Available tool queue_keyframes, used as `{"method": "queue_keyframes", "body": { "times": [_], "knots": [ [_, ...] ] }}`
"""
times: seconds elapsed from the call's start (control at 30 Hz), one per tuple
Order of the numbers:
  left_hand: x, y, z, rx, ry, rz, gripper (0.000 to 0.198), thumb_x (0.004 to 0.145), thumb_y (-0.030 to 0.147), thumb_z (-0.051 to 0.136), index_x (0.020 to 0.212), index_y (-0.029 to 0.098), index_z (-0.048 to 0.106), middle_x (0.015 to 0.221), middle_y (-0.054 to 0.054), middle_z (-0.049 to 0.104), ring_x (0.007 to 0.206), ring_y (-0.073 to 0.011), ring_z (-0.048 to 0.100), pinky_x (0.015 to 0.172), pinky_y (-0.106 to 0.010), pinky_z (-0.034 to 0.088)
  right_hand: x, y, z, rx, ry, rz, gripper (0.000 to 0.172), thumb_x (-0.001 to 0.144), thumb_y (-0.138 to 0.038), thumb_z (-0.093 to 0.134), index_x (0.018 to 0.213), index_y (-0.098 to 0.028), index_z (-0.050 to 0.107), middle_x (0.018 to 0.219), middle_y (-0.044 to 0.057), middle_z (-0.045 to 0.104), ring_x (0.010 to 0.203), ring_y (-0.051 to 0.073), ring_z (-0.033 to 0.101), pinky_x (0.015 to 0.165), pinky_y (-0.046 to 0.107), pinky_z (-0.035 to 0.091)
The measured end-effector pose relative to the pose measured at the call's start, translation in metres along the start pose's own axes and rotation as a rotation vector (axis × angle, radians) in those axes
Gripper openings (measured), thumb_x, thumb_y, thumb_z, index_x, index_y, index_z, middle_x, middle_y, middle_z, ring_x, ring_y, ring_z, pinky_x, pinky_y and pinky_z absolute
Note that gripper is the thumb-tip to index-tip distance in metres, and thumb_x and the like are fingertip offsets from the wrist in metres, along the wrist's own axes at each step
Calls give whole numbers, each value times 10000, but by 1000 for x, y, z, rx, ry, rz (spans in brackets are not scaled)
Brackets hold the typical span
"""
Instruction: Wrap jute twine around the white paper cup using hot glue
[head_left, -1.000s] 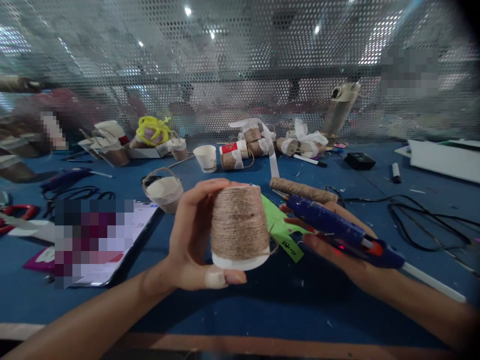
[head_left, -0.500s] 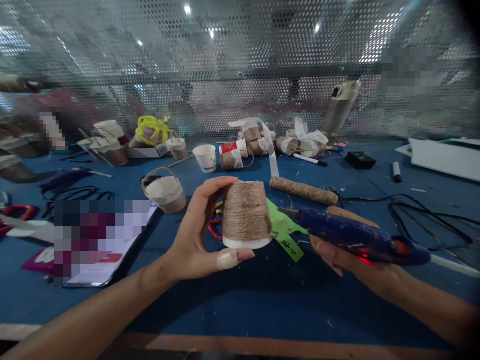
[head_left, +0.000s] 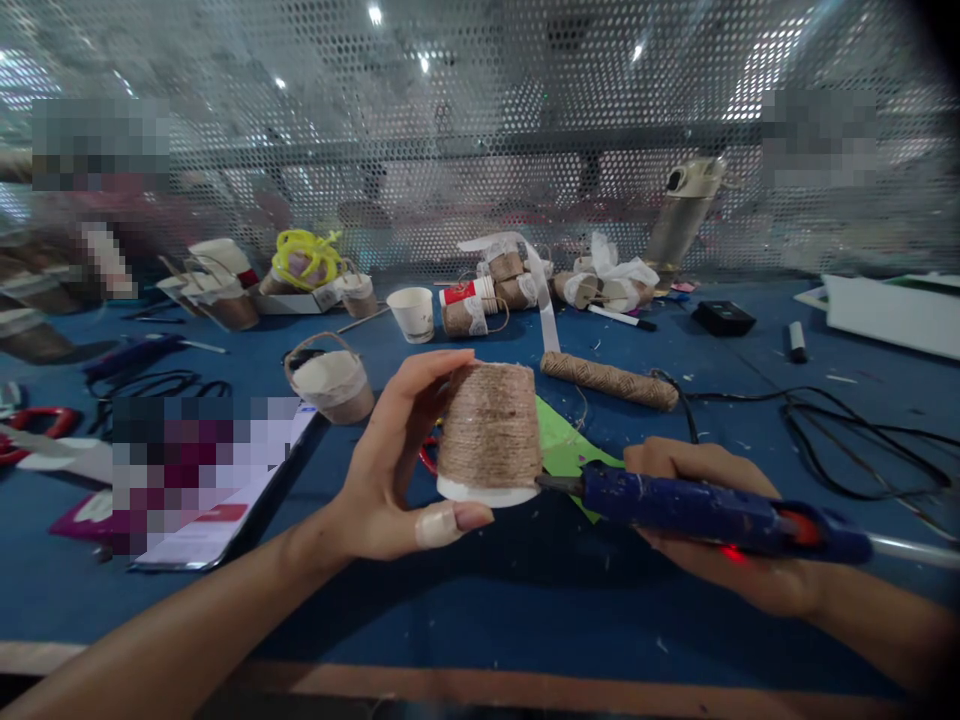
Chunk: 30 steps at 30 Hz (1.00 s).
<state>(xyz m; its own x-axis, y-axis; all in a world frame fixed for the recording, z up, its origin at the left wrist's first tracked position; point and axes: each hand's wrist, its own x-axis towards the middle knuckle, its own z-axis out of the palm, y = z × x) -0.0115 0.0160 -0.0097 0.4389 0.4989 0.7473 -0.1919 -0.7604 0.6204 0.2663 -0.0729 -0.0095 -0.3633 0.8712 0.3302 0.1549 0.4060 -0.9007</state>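
Head: LH (head_left: pixel 384 478) w/ cup (head_left: pixel 491 430) (inverted), RH (head_left: pixel 709 467) glue gun (head_left: pixel 694 512).

A pale, smooth band (head_left: pixel 436 525), whether tape or plaster cannot be told, wraps snugly around the thumb (head_left: pixel 472 515) of the left hand (head_left: pixel 381 480), leaving the tip uncovered. The right hand (head_left: pixel 757 585) is bare; both forearms (head_left: pixel 240 595) are bare too, slim, narrowing toward the wrist.

Blue table (head_left: pixel 480 620), as I view it remotely: left, a lit-screen device (head_left: pixel 229 520) and red-handled scissors (head_left: pixel 67 418); centre, a handled cup (head_left: pixel 334 385), nearer than a white paper cup (head_left: pixel 412 315); right, a twine roll (head_left: pixel 609 381), looped black cable (head_left: pixel 786 425) and, farther, a black box (head_left: pixel 724 318) and marker (head_left: pixel 797 342).
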Motion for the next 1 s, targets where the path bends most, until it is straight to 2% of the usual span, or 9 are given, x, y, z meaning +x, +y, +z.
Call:
{"method": "queue_keyframes", "body": {
  "times": [0.13,0.33,0.53,0.67,0.83,1.0],
  "knots": [
    [1,1,0,28,-19,-23,933,658,430,891,1464,233,465,1380,-156,481,1279,-377,547,1098,-562,520,-3,1,1,-58,8,15,267,766,-185,680,683,-228,430,634,-60,512,526,102,408,499,261,292],
    [4,7,-1,246,-41,-4,1000,609,516,915,1465,241,476,1354,-145,495,1204,-349,585,1086,-569,504,-5,4,3,-126,0,-8,266,752,-244,667,693,-234,408,626,-69,449,520,100,351,487,263,253],
    [5,8,-3,410,-100,29,1007,601,485,926,1466,275,455,1337,-123,545,1203,-338,588,1037,-540,533,-6,2,3,-186,-6,-1,273,754,-258,659,694,-234,394,613,-73,432,523,98,333,493,268,240],
    [5,7,-2,364,-69,33,995,567,488,942,1429,290,488,1315,-116,550,1192,-334,589,1043,-559,528,-7,0,2,-222,-24,6,261,763,-247,640,703,-237,386,620,-72,423,534,101,330,503,274,242],
    [4,5,-1,246,-39,32,944,594,504,926,1412,280,511,1312,-121,538,1182,-315,593,1046,-544,537,-8,-1,2,-244,-27,0,271,755,-233,637,707,-238,371,620,-74,404,539,102,313,504,276,233],
    [4,3,-2,137,-23,46,972,582,488,937,1415,223,511,1317,-138,524,1209,-323,580,1048,-515,545,-7,-1,3,-243,-16,9,281,766,-214,630,704,-239,356,617,-76,397,527,100,305,498,272,228]
  ]
}}
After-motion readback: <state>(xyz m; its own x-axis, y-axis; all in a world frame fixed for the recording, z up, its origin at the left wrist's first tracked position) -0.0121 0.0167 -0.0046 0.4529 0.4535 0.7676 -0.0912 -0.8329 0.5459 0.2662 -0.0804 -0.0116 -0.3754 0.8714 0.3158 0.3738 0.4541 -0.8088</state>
